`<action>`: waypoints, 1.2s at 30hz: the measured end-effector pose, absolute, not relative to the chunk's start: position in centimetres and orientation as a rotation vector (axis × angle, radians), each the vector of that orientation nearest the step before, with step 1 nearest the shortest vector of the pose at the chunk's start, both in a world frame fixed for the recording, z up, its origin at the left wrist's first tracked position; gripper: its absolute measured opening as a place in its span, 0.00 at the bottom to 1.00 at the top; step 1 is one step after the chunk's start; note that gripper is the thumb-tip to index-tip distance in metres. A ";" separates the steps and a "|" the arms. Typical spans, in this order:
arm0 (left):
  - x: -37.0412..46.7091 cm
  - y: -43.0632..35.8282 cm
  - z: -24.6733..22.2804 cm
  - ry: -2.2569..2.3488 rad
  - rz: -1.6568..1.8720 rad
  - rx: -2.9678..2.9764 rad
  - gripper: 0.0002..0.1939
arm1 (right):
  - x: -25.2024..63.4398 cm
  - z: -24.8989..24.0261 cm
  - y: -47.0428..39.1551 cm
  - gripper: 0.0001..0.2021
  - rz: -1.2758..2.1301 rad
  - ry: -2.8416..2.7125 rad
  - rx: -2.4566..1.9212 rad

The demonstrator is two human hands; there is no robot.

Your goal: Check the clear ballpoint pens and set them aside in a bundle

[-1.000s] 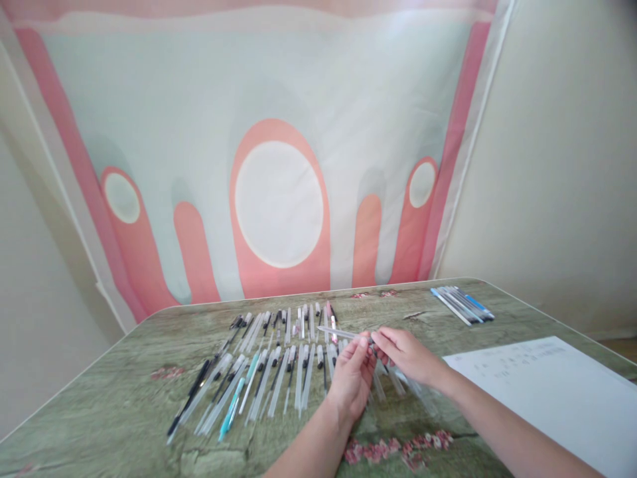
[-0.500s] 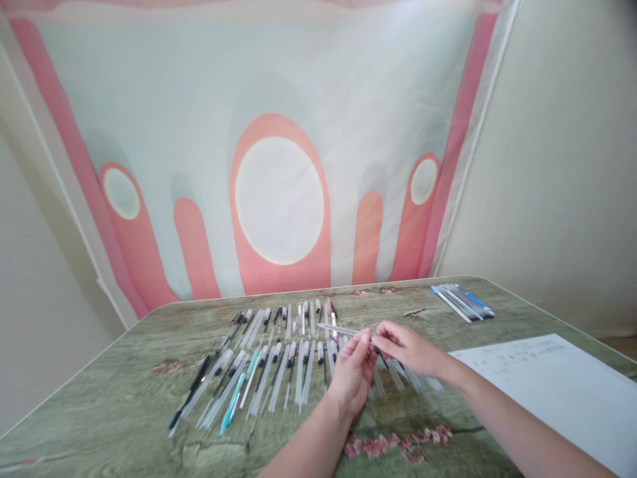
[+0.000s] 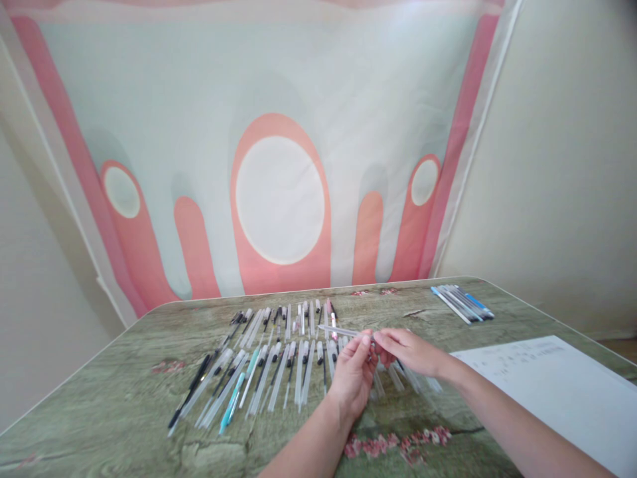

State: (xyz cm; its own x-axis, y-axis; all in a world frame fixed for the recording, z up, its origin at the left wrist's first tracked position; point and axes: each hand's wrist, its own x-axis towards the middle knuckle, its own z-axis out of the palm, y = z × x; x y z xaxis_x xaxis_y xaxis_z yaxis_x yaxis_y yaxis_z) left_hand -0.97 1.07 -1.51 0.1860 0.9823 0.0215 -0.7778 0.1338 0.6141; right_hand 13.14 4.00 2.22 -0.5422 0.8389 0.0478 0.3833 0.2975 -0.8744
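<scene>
Green bench [image 3: 124, 398] under everything. White paper [image 3: 557, 398] at right. Loose pen parts [image 3: 307, 380] in two rows, many seemingly unjoined. My left hand [image 3: 351, 375] pinches clear barrel [image 3: 338, 330] above rows; my right hand [image 3: 411, 352] narrow at its near end, hold unclear. Grouped pens [image 3: 460, 304], far right, look assembled.

My view of the table [image 3: 124, 398]
On it, two pen rows [image 3: 308, 382] lie left of the paper [image 3: 552, 398], a pen group [image 3: 462, 304] behind it.
</scene>
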 end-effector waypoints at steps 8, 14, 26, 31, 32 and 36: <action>-0.9 1.0 -1.6 0.468 1.350 0.485 0.10 | 13.6 3.5 3.6 0.11 0.838 -2.192 -1.103; -0.8 1.2 -1.8 0.441 1.353 0.492 0.09 | 13.0 3.9 3.1 0.11 0.608 -2.243 -1.137; -0.9 1.1 -1.2 0.480 1.345 0.531 0.10 | 12.6 2.1 3.7 0.19 1.052 -2.039 -1.122; -0.9 1.3 -1.5 0.503 1.356 0.449 0.12 | 12.6 2.5 3.5 0.15 0.823 -2.102 -1.113; -0.9 1.2 -1.4 0.496 1.359 0.457 0.12 | 12.5 2.5 3.4 0.16 0.825 -2.104 -1.112; -0.8 1.1 -1.2 0.451 1.338 0.563 0.11 | 12.0 2.1 3.4 0.20 0.999 -2.026 -1.103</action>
